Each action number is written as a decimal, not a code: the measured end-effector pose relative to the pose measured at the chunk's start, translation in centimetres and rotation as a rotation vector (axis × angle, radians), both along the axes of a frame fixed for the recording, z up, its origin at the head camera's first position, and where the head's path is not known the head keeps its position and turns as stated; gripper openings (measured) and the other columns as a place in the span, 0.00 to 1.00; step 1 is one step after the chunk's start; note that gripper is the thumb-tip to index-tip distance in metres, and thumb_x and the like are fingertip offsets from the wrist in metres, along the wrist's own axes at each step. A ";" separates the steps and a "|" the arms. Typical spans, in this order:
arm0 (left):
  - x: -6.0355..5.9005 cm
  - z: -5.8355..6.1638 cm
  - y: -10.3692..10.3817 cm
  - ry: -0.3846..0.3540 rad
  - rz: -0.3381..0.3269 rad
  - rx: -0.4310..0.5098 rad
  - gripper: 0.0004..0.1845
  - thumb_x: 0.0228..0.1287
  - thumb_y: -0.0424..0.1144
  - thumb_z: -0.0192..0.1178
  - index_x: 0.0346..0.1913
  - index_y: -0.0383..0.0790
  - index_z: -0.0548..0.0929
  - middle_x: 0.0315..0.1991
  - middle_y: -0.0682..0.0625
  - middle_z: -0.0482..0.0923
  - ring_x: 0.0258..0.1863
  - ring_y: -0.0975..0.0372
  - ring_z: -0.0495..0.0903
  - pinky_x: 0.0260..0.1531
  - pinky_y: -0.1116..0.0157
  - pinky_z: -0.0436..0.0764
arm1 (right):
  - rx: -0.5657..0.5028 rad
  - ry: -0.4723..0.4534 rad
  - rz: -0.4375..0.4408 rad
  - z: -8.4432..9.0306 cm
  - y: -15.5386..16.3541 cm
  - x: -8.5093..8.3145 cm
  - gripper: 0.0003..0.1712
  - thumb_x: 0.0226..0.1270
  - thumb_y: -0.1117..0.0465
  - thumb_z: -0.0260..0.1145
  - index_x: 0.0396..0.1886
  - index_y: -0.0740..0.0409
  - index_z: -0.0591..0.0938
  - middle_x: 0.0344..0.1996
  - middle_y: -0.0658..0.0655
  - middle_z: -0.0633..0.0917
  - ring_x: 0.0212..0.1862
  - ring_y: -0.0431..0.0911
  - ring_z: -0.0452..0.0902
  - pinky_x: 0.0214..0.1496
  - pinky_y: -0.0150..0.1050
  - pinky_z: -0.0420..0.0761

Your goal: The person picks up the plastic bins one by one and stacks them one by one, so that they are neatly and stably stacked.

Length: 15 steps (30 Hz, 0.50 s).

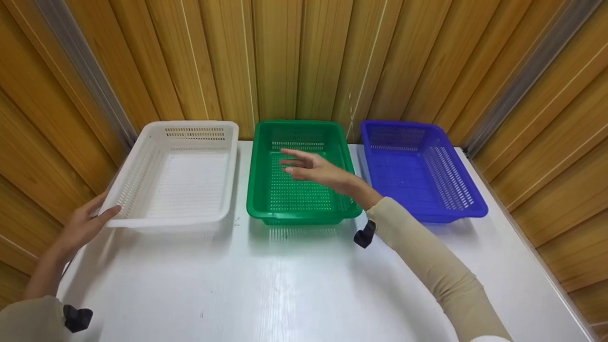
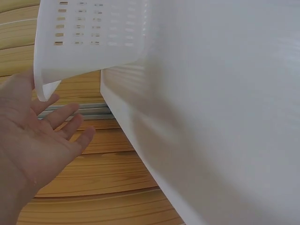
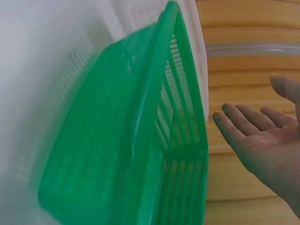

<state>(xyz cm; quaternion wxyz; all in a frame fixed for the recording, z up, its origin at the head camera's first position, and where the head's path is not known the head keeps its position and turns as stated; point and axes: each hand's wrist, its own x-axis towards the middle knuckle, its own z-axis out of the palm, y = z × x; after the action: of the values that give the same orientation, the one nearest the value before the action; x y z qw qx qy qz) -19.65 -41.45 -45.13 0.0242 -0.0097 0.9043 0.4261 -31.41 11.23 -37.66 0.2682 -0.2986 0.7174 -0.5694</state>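
Wood-panel corner, white counter [image 1: 294, 285], three perforated baskets in a row along the back.

White basket [image 1: 183, 173] at left, green basket [image 1: 299, 171] in the middle, blue basket [image 1: 420, 168] at right, all upright and apart from one another; nothing visible inside any of them. Left hand [image 1: 83, 225] is at the near left corner of the white basket, fingers straight, thumb tip against the rim; left wrist view shows the palm open just under that corner [image 2: 47, 89], so the grip is wide with nothing clasped. Right hand [image 1: 311, 167] hovers over the green basket's interior, fingers extended and slightly spread, grip wide, holding nothing; right wrist view has the open palm [image 3: 262, 136] above the green rim [image 3: 183, 93], not touching. Beige sleeves on both arms, black strap at each wrist.
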 end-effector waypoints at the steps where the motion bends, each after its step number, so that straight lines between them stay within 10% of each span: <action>1: 0.1 -0.1 0.0 -0.016 -0.002 0.014 0.39 0.72 0.52 0.46 0.74 0.35 0.43 0.71 0.26 0.44 0.57 0.47 0.67 0.47 0.58 0.77 | -0.015 -0.018 0.009 -0.2 -0.6 0.2 0.35 0.72 0.56 0.56 0.75 0.46 0.55 0.71 0.56 0.63 0.70 0.47 0.62 0.68 0.47 0.67; 5: 0.3 -0.6 0.1 -0.057 -0.007 0.034 0.40 0.73 0.54 0.42 0.74 0.35 0.39 0.71 0.25 0.41 0.60 0.34 0.58 0.52 0.34 0.65 | -0.082 -0.084 0.043 -0.9 -3.1 0.9 0.35 0.72 0.60 0.55 0.75 0.50 0.55 0.72 0.59 0.60 0.70 0.48 0.63 0.68 0.48 0.65; 15: 0.4 -0.8 0.4 -0.050 -0.027 0.077 0.39 0.74 0.55 0.38 0.74 0.36 0.36 0.71 0.25 0.42 0.58 0.36 0.59 0.52 0.31 0.63 | -0.153 -0.160 -0.032 -2.2 -8.7 2.2 0.35 0.70 0.61 0.58 0.74 0.52 0.56 0.72 0.52 0.62 0.69 0.47 0.64 0.66 0.47 0.68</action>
<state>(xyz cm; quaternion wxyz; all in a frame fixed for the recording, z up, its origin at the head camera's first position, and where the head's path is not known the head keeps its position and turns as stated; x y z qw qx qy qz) -19.23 -41.02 -45.98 0.0528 -0.0073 0.8865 0.4596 -29.16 2.57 -39.86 0.2921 -0.2604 0.6526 -0.6488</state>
